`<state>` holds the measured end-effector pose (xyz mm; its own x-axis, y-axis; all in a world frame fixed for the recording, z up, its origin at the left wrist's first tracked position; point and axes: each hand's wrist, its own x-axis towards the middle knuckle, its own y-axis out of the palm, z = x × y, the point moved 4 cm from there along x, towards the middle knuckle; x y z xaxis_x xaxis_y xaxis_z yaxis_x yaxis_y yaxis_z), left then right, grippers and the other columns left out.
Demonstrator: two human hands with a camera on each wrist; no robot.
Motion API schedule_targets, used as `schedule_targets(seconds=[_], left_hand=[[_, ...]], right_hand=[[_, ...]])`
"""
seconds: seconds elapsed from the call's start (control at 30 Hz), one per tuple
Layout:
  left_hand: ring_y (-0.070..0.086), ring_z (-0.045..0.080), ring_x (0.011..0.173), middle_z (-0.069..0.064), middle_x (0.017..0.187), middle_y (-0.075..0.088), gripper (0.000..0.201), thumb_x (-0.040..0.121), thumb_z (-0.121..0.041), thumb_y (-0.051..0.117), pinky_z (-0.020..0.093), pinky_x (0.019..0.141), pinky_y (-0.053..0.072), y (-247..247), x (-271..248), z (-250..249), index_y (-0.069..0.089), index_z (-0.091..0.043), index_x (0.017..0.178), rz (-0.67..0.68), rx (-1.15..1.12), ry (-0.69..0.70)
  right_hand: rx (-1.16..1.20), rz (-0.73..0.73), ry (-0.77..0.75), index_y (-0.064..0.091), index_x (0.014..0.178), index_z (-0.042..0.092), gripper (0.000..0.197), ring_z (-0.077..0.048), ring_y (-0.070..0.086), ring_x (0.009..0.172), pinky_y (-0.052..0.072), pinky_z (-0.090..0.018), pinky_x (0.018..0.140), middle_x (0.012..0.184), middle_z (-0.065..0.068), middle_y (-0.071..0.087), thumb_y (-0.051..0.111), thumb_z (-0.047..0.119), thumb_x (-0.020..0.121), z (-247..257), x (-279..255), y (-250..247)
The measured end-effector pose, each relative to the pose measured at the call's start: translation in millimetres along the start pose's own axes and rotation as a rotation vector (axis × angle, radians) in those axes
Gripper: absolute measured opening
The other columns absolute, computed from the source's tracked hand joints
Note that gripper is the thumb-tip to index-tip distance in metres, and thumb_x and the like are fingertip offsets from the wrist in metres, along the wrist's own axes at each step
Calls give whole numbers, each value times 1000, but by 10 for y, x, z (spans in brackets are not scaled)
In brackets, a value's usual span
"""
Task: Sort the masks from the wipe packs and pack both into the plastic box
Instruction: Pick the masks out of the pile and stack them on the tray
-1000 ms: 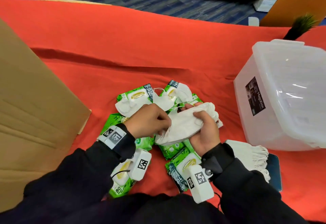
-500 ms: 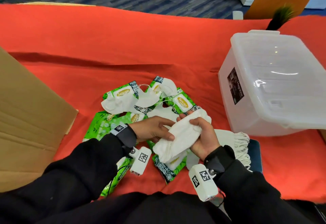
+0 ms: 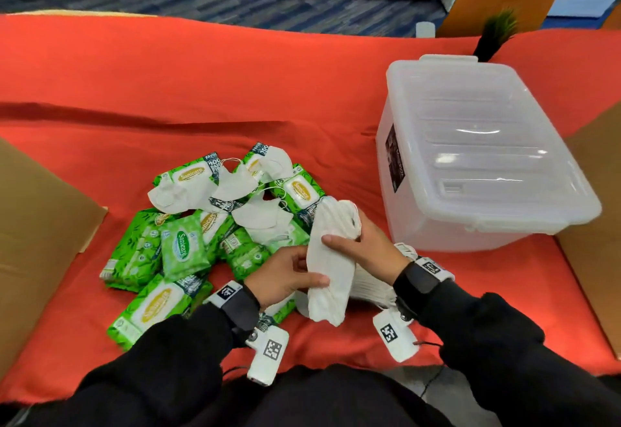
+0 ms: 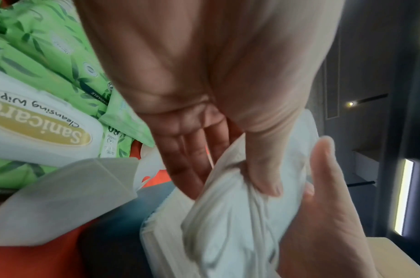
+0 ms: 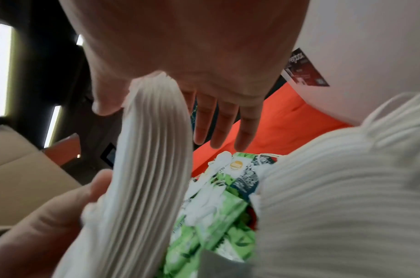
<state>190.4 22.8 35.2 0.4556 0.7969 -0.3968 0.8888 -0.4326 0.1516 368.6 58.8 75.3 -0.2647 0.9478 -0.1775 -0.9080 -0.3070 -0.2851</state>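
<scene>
Both hands hold a stack of white masks (image 3: pixel 331 258) on edge, just above the red cloth in front of the pile. My left hand (image 3: pixel 302 272) pinches its lower half between thumb and fingers (image 4: pixel 263 175). My right hand (image 3: pixel 346 238) grips the upper half, thumb on the near face. The stack's folded edges (image 5: pixel 152 150) show in the right wrist view. Several green wipe packs (image 3: pixel 181 248) lie heaped to the left, with loose masks (image 3: pixel 235 184) on top of them. A second stack of masks (image 3: pixel 373 289) lies under my right wrist. The clear plastic box (image 3: pixel 480 158) stands at the right, lid on.
A cardboard sheet (image 3: pixel 40 242) leans at the left and another piece of cardboard (image 3: pixel 598 225) lies at the right edge. A small plant (image 3: pixel 494 30) stands behind the box. Red cloth (image 3: pixel 235 90) covers the table; its far half is bare.
Both hands have carried the mask stack off the pile, nearer to me and to the right, and turned it more on edge. More wipe packs now show at the left.
</scene>
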Motion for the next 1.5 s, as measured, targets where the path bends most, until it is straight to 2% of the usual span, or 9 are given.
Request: schedule_targets(seconds=[0.17, 0.27, 0.37, 0.53, 0.7, 0.83, 1.0, 1.27, 1.5], left_hand=[[73, 26, 103, 5, 105, 78, 34, 82, 0, 79, 36, 84, 59, -22, 48, 125, 68, -12, 112, -343, -10, 147], [73, 24, 96, -2, 95, 79, 29, 83, 3, 78, 34, 82, 60, -91, 35, 220, 69, -17, 103, -536, -18, 174], [74, 21, 99, 1, 102, 79, 32, 77, -15, 82, 46, 90, 58, -129, 7, 334, 70, -18, 106, -661, 19, 179], [73, 18, 102, -1, 106, 78, 34, 83, -6, 80, 50, 95, 57, -28, -34, 446, 70, -19, 112, -792, 29, 187], [72, 17, 103, -3, 108, 77, 39, 80, -16, 82, 49, 96, 56, 54, -28, 479, 69, -18, 116, -830, 34, 193], [73, 16, 101, 0, 107, 77, 34, 85, -5, 79, 50, 96, 57, 67, -8, 421, 68, -14, 116, -850, 48, 197], [72, 14, 98, -4, 103, 76, 31, 80, -21, 81, 43, 89, 58, 40, -3, 337, 68, -30, 106, -858, 128, 246], [70, 19, 74, -3, 80, 72, 32, 79, -45, 74, 40, 67, 56, 315, 242, 162, 63, -24, 102, -721, 534, 365], [68, 15, 79, -4, 93, 74, 39, 84, -33, 73, 26, 70, 48, 597, 416, 214, 61, -30, 121, -551, 713, 441]], right_hand=[[-657, 176, 61, 31, 156, 23, 124, -18, 39, 144, 34, -40, 118, 157, 1, 40, 72, 85, 57, -396, -155, -254], [-1086, 278, 92, 16, 159, 11, 145, -27, 27, 148, 27, -52, 119, 162, -6, 26, 72, 88, 49, -696, -286, -207], [-1292, 202, 80, 15, 158, 9, 147, -30, 33, 141, 25, -59, 114, 155, -8, 31, 78, 81, 46, -865, -344, -106], [-1249, 122, 74, 38, 144, 18, 113, -31, 42, 121, 35, -48, 104, 134, -7, 40, 84, 62, 51, -938, -329, -114], [-1129, 293, 130, 12, 154, 41, 117, -41, 52, 113, 41, -49, 104, 132, -14, 44, 77, 64, 59, -1056, -361, -182], [-1037, 363, 179, 11, 147, 54, 112, -41, 61, 104, 50, -49, 93, 123, -12, 51, 78, 60, 58, -1045, -362, -272], [-1052, 402, 80, 14, 146, 55, 105, -36, 65, 100, 47, -47, 92, 120, -2, 55, 75, 54, 60, -1004, -454, -258], [-1060, 489, 4, 11, 147, 58, 102, -36, 62, 105, 49, -47, 93, 121, -5, 54, 71, 51, 65, -986, -596, -210], [-1032, 493, -30, 9, 148, 59, 102, -37, 62, 106, 51, -42, 88, 122, -9, 56, 71, 49, 67, -969, -591, -237]])
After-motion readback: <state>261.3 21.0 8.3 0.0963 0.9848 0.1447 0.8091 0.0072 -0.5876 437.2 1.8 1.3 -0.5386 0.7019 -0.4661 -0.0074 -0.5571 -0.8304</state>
